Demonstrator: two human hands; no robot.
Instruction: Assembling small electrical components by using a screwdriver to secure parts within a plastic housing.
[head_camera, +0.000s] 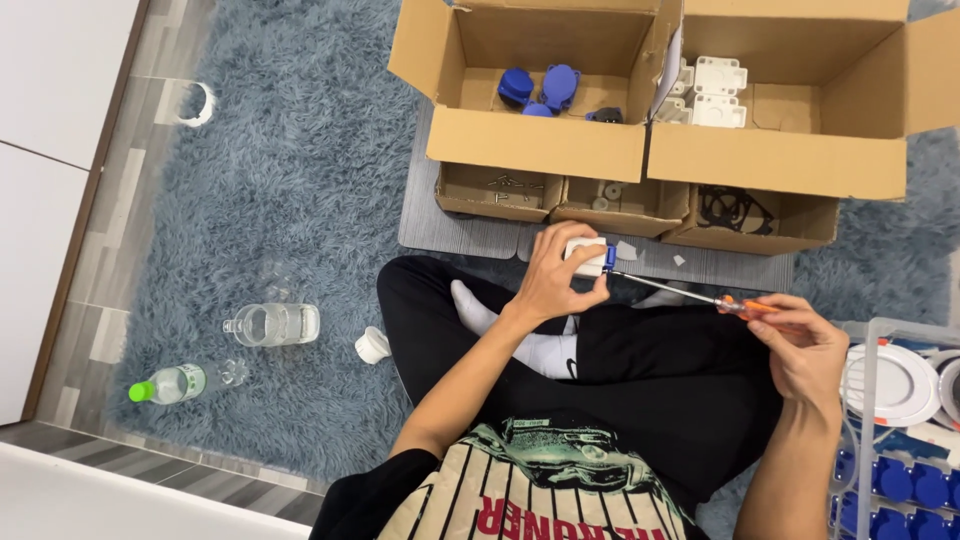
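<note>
Shaggy grey-blue rug (300, 200) underfoot — left hand (555, 275) clamped on a small white-and-blue plastic socket box (590, 257), right hand (800, 345) closed round an orange-handled screwdriver (690, 293) whose tip meets it. Seemingly mid-run: finished blue-lidded units fill the clear plastic bin (900, 480), loose parts remain in the cardboard boxes (540, 140).

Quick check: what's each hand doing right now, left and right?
Left hand: closed around a small white part with a blue piece.
Right hand: closed on the orange handle of a screwdriver, tip at the part.

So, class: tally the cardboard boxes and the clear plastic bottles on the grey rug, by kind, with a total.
Large open brown cardboard boxes: 2
Small shallow brown cardboard trays: 3
Clear plastic bottles lying on the shaggy grey rug: 2
Total: 7
</note>
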